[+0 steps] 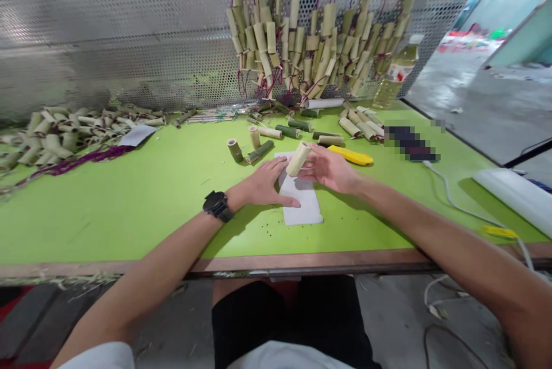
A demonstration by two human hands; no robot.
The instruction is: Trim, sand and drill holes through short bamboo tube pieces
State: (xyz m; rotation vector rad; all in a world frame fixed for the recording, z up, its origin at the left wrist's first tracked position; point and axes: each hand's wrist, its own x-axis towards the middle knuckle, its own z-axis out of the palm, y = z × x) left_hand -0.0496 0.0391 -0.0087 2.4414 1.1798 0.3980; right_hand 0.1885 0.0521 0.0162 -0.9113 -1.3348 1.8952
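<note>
A pale bamboo tube (298,160) is tilted above a white sheet of paper (303,208), held at its upper end by my right hand (331,170). On the paper's left edge lies my left hand (266,183), open, its thumb apart from its fingers and nothing in it. Just beyond the hands, two short bamboo pieces (235,151) stand upright and a greenish one (260,152) lies beside them. A yellow-handled tool (351,156) rests behind my right hand. Small dark specks are scattered near the paper.
Strung bamboo tubes (263,41) hang on the perforated metal panel (129,24). Bamboo pieces (56,133) with purple cord are heaped at left. A bottle of yellow liquid (394,79) stands at back right. A white cable (457,205) crosses the green tabletop (150,202).
</note>
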